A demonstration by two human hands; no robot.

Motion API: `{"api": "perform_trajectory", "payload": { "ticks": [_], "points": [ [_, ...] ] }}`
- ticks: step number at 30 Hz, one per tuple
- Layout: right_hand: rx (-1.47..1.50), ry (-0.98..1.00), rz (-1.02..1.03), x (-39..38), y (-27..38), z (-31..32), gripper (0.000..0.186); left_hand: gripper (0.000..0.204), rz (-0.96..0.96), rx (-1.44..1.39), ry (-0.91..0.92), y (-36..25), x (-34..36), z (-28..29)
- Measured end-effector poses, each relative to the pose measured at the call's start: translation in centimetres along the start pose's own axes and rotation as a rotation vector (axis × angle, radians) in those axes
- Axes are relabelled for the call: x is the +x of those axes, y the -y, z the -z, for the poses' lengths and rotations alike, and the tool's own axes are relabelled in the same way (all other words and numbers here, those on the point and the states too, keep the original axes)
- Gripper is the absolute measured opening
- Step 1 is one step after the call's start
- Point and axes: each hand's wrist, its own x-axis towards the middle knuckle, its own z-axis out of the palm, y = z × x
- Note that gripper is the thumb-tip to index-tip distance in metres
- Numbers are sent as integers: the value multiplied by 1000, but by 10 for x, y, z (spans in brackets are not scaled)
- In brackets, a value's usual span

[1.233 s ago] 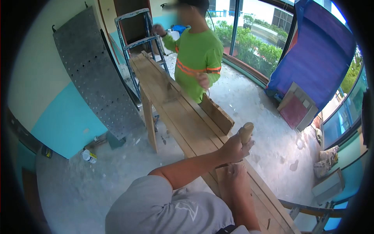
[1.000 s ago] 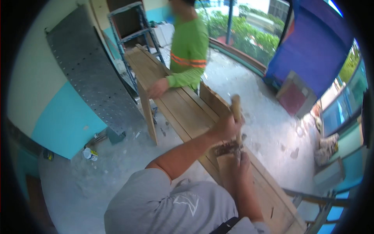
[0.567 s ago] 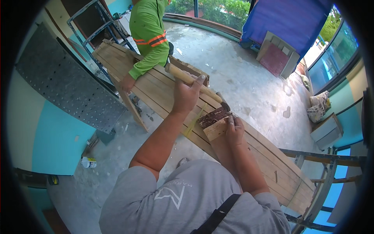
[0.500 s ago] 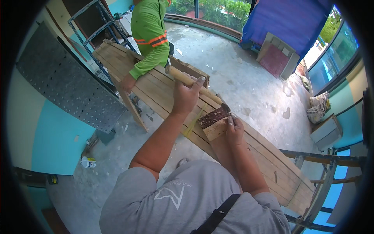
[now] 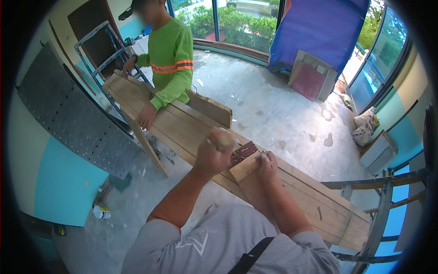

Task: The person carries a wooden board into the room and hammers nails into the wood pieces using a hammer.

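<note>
My left hand (image 5: 211,155) is closed round the wooden handle of a hammer (image 5: 223,138), smeared by motion, its butt toward me; the hammer's head is hidden. Just right of it, a wooden board (image 5: 247,167) rests on the plank bench, with a pale end and a dark, flaky reddish-brown face. At that board's right corner my right hand (image 5: 269,165) has its fingers pinched together; whatever sits between them is too small to name. The bench (image 5: 182,125) is made of long planks and runs from far left to near right.
A co-worker in a green sleeve (image 5: 175,93) rests a hand on the bench's far end. A ladder (image 5: 102,50) stands behind. A nail-like piece (image 5: 320,213) lies on the planks. At right is a metal frame (image 5: 385,196); a white tub (image 5: 101,212) lies on the floor.
My left hand has come down and turned the hammer, so its handle now points toward me. The co-worker has straightened up. My right hand stays at the board's corner.
</note>
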Motion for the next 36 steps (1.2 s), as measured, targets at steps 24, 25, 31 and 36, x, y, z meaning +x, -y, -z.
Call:
{"api": "perform_trajectory", "payload": {
  "ticks": [24,25,31,36],
  "points": [
    [-1250,8,449,244,164,85,42,32,-190,522,834,88,-101,-86],
    [-1281,-113,650,231,196,83,52,32,-334,592,832,93,-101,-91],
    [-1310,232,170,57,108,148,63,26,47,229,792,63,-84,-71],
    [-1297,-76,-110,-116,95,187,50,25,-137,255,879,80,-84,-85]
  ]
}}
